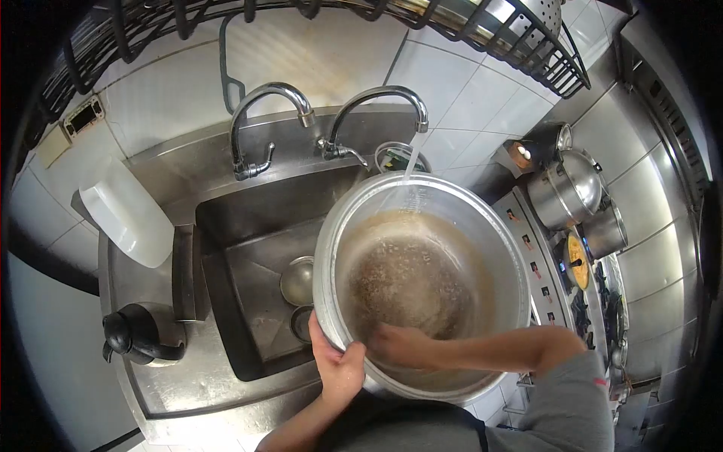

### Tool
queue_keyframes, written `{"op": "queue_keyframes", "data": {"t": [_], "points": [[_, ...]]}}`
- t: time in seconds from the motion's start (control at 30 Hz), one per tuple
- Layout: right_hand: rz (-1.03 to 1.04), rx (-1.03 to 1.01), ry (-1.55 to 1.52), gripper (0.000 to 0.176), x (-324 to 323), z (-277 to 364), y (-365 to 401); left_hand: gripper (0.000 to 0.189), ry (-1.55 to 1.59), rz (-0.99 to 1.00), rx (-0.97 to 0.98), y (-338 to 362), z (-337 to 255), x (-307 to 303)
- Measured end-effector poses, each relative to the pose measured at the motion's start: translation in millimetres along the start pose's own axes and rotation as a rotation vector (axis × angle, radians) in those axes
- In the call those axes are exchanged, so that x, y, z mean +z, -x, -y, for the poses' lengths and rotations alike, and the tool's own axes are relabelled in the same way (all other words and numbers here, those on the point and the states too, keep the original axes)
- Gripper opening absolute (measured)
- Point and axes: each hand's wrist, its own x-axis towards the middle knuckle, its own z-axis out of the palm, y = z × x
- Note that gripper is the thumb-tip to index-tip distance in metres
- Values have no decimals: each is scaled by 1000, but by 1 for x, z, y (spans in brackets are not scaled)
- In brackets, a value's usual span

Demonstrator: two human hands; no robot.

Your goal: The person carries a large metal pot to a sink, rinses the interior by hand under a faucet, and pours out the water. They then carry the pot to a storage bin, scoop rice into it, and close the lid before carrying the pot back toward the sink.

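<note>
A large metal bowl [482, 226] is held over the steel sink [248, 218], filled with murky brownish water and grains at its bottom. My left hand [339, 365] grips the bowl's near rim. Inside the bowl, my right hand [403, 345] is plunged into the cloudy water, its fingers blurred. Water runs from the right faucet [380, 98] into the bowl's far side.
A second faucet [263, 102] stands to the left. A small metal bowl [298, 280] lies in the sink by the drain. A black kettle [135, 335] and a white plastic container [124, 211] sit at left. Steel pots [572, 188] crowd the right counter; a wire rack [527, 38] hangs overhead.
</note>
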Motion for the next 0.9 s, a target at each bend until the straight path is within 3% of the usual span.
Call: {"op": "queue_keyframes", "data": {"t": [0.07, 0.1, 0.13, 0.2, 0.23, 0.27, 0.3, 0.33, 0.4, 0.43, 0.47, 0.5, 0.53, 0.57, 0.6, 0.63, 0.67, 0.7, 0.73, 0.77, 0.8, 0.83, 0.87, 0.9], "points": [[31, -253, 552, 19, -35, -13, -64, 75, -10, -3, -32, 0, -1, -2], [-14, 334, -209, 18, -35, -38, -89, 75, -28, 5, -26, 0, -2, -2], [-222, 361, -144, 18, -33, -75, -94, 75, -46, 14, -23, -1, -3, -2], [45, 583, -81, 15, -17, -153, -75, 75, -69, 42, -7, -1, -2, -4], [3, 548, -223, 16, -15, -183, -46, 75, -71, 62, 13, -2, 0, -5], [-26, 591, -68, 15, -5, -191, -12, 75, -69, 81, 36, -3, 1, -6], [38, 749, -169, 17, -22, -176, 18, 75, -57, 54, 25, -2, 1, -6], [143, 666, -279, 20, 4, -179, 58, 75, -44, 27, 16, 0, 1, -4], [331, 709, -345, 18, 0, -121, 90, 76, -26, 9, 16, 1, 1, -2], [502, 643, -461, 18, -30, -82, 94, 76, -23, 17, 29, 0, 2, -2], [467, 529, -504, 20, -8, -47, 97, 76, -25, 26, 39, 0, 1, -2], [453, 305, -340, 23, 21, -13, 85, 76, -41, 24, 38, -1, 1, -2], [400, 240, -460, 22, -12, 7, 54, 76, -54, 22, 37, -1, 1, -1], [155, 146, -443, 20, -26, 17, 22, 76, -69, 17, 34, 0, 1, -1], [-37, 93, -430, 17, -12, 14, -19, 76, -73, 24, 32, 0, 2, -2], [-246, 61, -239, 16, -48, 4, -53, 76, -81, 30, 31, 1, 3, -4], [-67, 258, -240, 15, -35, -23, -97, 76, -93, 38, 26, 0, 3, -5], [-125, 395, -264, 16, -46, -56, -115, 76, -78, 51, 42, 0, 2, -5], [-309, 348, -687, 15, -55, -99, -101, 76, -83, 51, 35, -1, 0, -4], [101, 513, -155, 15, -57, -134, -103, 76, -84, 50, 27, -1, -1, -3], [-65, 445, -72, 14, -26, -174, -84, 76, -84, 48, 15, 0, -3, -3], [-104, 494, -83, 13, 13, -212, -49, 76, -70, 48, 21, 0, -3, -2], [-11, 416, -116, 13, 14, -223, -14, 76, -55, 46, 23, 0, -3, -1], [149, 583, -204, 15, -13, -203, 27, 76, -38, 44, 27, 1, -3, -1]]}}
